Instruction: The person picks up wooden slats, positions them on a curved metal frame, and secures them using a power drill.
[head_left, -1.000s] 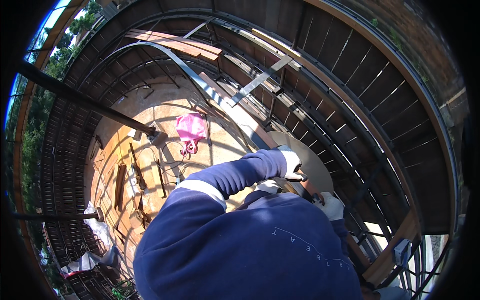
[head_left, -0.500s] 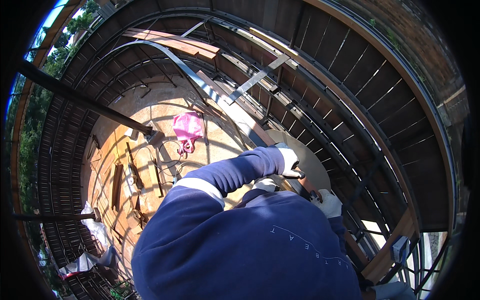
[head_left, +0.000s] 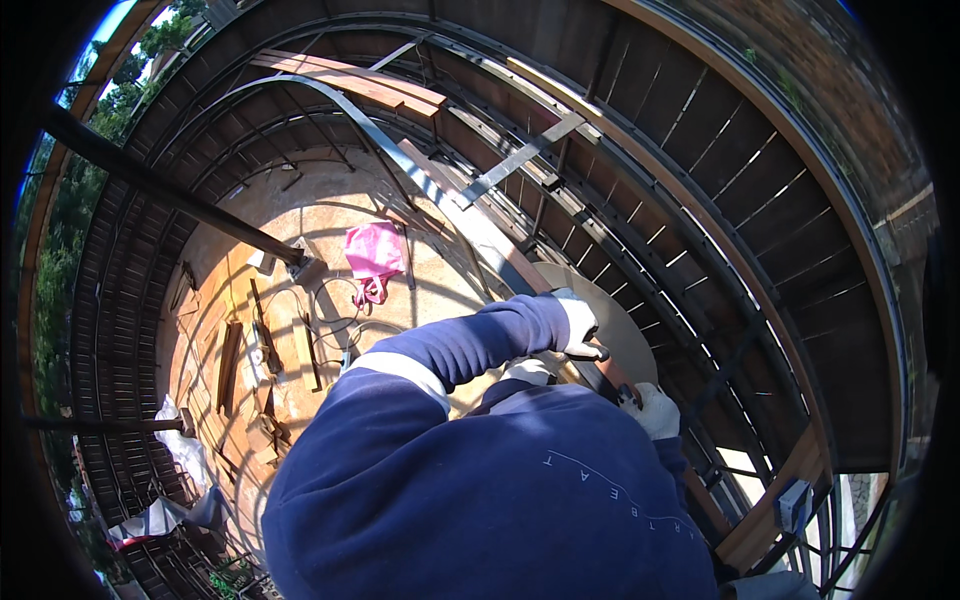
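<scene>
A view straight down from a high curved metal railing onto a round, sunlit concrete floor [head_left: 330, 225] ringed by dark slatted decking. A person in a navy blue sweatshirt [head_left: 500, 500] fills the lower middle, wearing white work gloves.

The left hand [head_left: 577, 323] reaches forward, its gloved fingers curled shut around a long grey metal strip [head_left: 470, 215]. The strip arcs away from the hand toward the upper left, sweeping over the floor far below. The right hand [head_left: 655, 410] sits just behind and to the right of the left hand, close to the chest, fingers closed around a dark tool handle [head_left: 610, 378] that lies between the two hands. The tool's working end is hidden, so its kind cannot be told.

Just beyond the left hand lies a pale round disc [head_left: 610, 320]. Far below, left of the strip, a crumpled pink bag [head_left: 373, 255] lies on the concrete. Left of the bag, wire loops [head_left: 335, 305] and short rusty metal pieces [head_left: 262, 340] are scattered about. A dark pole [head_left: 170, 190] slants across the floor from the upper left, ending near the bag. At the lower left edge of the decking sits a bundle of white sacks [head_left: 180, 450].
</scene>
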